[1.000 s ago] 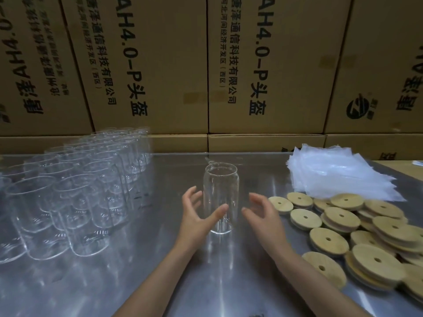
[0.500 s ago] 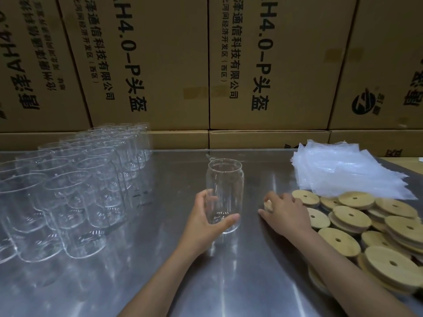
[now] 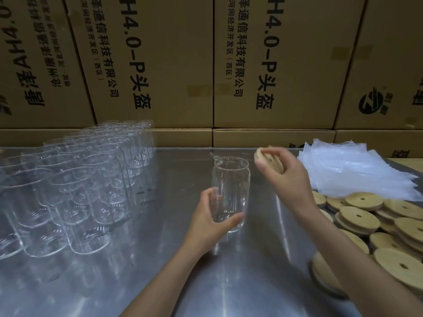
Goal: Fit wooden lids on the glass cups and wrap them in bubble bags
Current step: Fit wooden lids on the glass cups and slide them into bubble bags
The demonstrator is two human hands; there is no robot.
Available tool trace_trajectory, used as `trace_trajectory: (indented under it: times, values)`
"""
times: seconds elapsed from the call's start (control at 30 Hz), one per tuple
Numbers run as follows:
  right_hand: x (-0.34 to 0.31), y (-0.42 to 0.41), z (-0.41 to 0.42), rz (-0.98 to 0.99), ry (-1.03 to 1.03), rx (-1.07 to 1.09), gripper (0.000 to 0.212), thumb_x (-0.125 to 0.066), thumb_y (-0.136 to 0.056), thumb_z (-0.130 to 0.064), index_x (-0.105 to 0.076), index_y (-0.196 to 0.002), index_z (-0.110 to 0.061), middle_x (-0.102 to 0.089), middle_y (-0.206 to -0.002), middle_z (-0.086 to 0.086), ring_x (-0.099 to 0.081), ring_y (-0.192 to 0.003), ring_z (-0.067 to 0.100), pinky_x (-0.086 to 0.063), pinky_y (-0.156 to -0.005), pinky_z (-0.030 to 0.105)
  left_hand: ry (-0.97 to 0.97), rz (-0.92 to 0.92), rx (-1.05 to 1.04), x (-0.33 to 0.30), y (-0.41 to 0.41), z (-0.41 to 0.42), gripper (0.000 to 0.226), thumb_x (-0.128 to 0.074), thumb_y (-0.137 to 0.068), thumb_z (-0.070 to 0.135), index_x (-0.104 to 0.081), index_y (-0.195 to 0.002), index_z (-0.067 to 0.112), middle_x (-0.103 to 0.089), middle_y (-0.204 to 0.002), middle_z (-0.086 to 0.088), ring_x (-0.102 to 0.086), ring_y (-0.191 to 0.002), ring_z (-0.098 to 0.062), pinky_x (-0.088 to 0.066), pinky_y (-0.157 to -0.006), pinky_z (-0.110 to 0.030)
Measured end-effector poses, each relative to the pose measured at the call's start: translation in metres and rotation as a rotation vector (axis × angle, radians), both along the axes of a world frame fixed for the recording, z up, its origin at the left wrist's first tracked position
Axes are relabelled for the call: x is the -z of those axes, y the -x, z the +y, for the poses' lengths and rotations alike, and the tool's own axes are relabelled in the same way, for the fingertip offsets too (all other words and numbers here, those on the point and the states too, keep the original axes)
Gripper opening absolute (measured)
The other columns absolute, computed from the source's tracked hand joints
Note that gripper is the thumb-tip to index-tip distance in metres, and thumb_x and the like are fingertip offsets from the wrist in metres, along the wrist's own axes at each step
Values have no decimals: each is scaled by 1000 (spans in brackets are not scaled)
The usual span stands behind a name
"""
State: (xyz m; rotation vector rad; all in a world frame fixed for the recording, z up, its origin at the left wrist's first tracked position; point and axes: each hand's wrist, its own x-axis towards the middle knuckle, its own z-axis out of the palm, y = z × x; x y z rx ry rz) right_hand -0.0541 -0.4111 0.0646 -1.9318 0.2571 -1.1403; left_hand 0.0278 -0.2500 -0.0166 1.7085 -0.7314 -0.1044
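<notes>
Table (image 3: 142,282): brushed metal, glossy, streaky reflections. Cup (image 3: 230,193) in front of the middle: clear smooth glass, same as the cup batch (image 3: 75,186) at the left edge. Lids (image 3: 366,227) at the right edge: pale matt wood. Bags (image 3: 357,170) at the far right corner: translucent crinkly plastic. Boxes (image 3: 274,65) behind: matt brown cardboard, printed.

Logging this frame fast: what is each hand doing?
Left hand: grips the glass cup.
Right hand: holds a wooden lid.
</notes>
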Motion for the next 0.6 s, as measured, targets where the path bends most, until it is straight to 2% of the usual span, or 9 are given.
trace_trajectory:
  times: [0.07,0.13,0.27,0.47,0.53,0.6]
  values:
    - [-22,-1,18,-125,41,-99,22,-71,-84,-36,-69,-106,-32,-67,-116,-16,-58,-110,-4,-50,-91,25,11,1,5,1,-1,0,65,-85,-66,35,-40,-113,42,-50,-119,21,-42,-100,31,-38,-77,3]
    - [-35,-5,34,-138,106,-175,25,-73,-83,-34,-70,-107,-31,-65,-122,-13,-57,-113,-4,-50,-93,25,27,10,13,1,-1,-1,62,-85,-67,31,-41,-109,41,-50,-117,21,-42,-96,33,-38,-74,3]
    - [-32,-11,47,-8,174,-200,25,-74,-82,-31,-72,-106,-26,-66,-119,-12,-61,-109,3,-51,-94,37,52,10,15,0,0,-2,62,-86,-66,30,-41,-108,41,-50,-116,19,-44,-94,32,-39,-71,2]
    - [-21,-11,42,85,223,-230,14,-71,-85,-35,-73,-98,-28,-71,-99,-19,-64,-96,1,-52,-89,38,40,-21,25,0,2,-2,62,-86,-66,33,-40,-107,43,-50,-116,20,-46,-92,30,-39,-68,2]
    - [-22,-9,41,113,308,-198,17,-66,-87,-38,-71,-101,-30,-69,-102,-20,-62,-100,1,-50,-89,37,47,-13,29,0,2,-2,62,-86,-67,32,-40,-107,42,-50,-117,19,-46,-91,30,-39,-67,2]
    - [-22,-7,40,141,436,-141,20,-62,-90,-37,-69,-107,-30,-66,-110,-20,-56,-112,4,-46,-95,34,49,-8,31,1,2,-2,62,-86,-67,33,-40,-107,44,-50,-117,19,-46,-92,30,-39,-69,2]
